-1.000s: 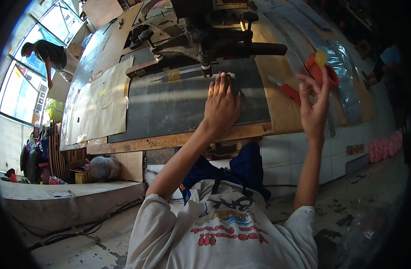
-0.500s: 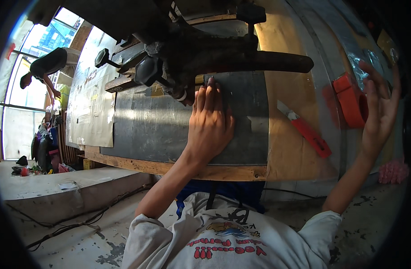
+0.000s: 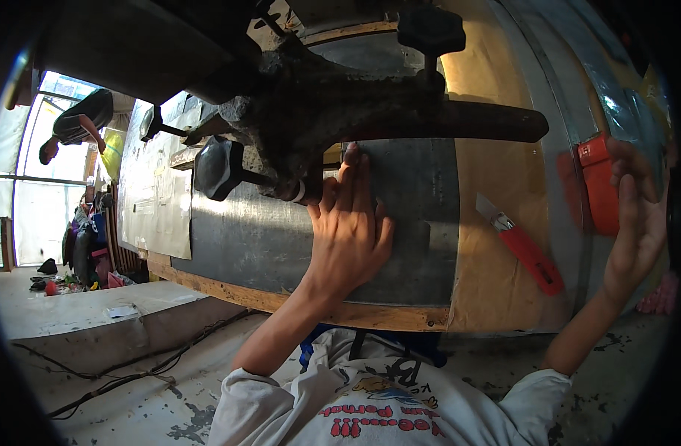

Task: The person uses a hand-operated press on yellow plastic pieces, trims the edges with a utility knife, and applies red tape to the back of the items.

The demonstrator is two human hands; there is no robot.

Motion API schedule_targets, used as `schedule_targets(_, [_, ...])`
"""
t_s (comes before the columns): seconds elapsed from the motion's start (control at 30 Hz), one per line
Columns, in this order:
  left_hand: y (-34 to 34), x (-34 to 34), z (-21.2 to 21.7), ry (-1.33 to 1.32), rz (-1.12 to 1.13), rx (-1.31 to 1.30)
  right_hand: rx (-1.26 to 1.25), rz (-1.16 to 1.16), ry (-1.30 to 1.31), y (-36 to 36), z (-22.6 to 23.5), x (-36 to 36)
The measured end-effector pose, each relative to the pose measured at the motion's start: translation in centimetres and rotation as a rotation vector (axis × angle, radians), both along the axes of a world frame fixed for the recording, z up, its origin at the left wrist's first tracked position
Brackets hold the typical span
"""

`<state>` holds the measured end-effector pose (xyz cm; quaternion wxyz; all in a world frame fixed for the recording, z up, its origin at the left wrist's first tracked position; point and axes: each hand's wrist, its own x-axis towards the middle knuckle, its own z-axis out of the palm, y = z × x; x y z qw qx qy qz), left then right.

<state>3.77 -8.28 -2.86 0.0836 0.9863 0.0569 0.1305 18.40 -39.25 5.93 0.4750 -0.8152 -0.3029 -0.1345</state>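
Note:
My left hand [image 3: 348,241] lies palm down with its fingers stretched out on a dark grey board [image 3: 414,223]. Its fingertips reach up to a dark metal machine head [image 3: 296,111] with black star knobs, where a brassy strip shows only in part. Off to the right, my right hand [image 3: 636,234] is raised with its fingers bent and the thumb apart from them. It is beside a red object with a hollow, looped shape [image 3: 599,182]; whether they touch I cannot tell. Between my hands lies a red utility knife [image 3: 526,253], blade out.
A long dark red handle [image 3: 489,121] juts right from the machine over the board. Brown paper [image 3: 474,290] under clear sheeting covers the right side. A wooden strip [image 3: 281,299] edges the table. A pale sheet [image 3: 158,201] lies left; beyond it a person [image 3: 84,119] bends over.
My right hand has come down a little and its fingers have bent in beside the red object. My left hand stays on the board. The whole view has shifted slightly.

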Motion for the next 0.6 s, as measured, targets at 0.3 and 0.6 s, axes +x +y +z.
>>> schedule_targets(0.3, [0.06,-0.13,-0.25,0.0,0.013,0.021,-0.01,0.037,-0.008,-0.17,0.23,-0.24])
schedule_targets(0.6, [0.1,-0.08,-0.11,0.017,0.005,-0.069,0.087,0.051,-0.041,-0.07,-0.09,-0.19])
